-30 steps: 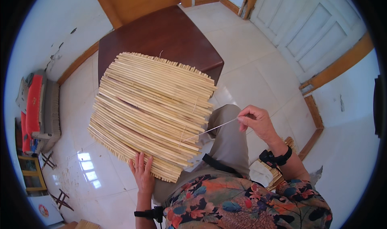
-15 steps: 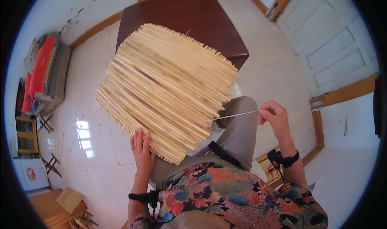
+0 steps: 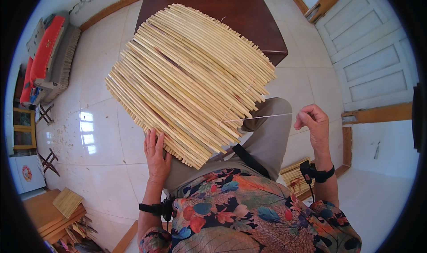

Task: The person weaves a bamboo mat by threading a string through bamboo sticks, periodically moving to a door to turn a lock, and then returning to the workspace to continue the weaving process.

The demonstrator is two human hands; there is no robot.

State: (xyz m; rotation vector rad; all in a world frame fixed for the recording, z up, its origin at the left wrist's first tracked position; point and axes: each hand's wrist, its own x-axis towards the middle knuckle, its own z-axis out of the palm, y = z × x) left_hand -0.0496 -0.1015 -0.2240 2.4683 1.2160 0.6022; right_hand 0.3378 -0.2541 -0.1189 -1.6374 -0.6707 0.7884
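A mat of pale straw-coloured stalks (image 3: 187, 81), bound side by side with thin string, leans across my lap and the dark red-brown table. My left hand (image 3: 157, 158) grips its near left edge, fingers lying on top and the thumb partly hidden. Out to the right of the mat, my right hand (image 3: 314, 123) pinches a thin white string (image 3: 269, 116). The string runs nearly straight from those fingertips to a stitch line close to the mat's right-hand stalk ends. Short thread ends stick out of the mat in places.
The dark table (image 3: 218, 6) stands beyond the mat. More loose stalks (image 3: 296, 177) lie low on my right. A sofa with a red cover (image 3: 44, 52) is far left, above folding stools (image 3: 48, 161). A small stalk panel (image 3: 67, 202) rests on wooden furniture at lower left.
My right hand has moved a little right, drawing the string farther from the mat. The left hand keeps its place on the mat's edge. The whole view has shifted slightly.
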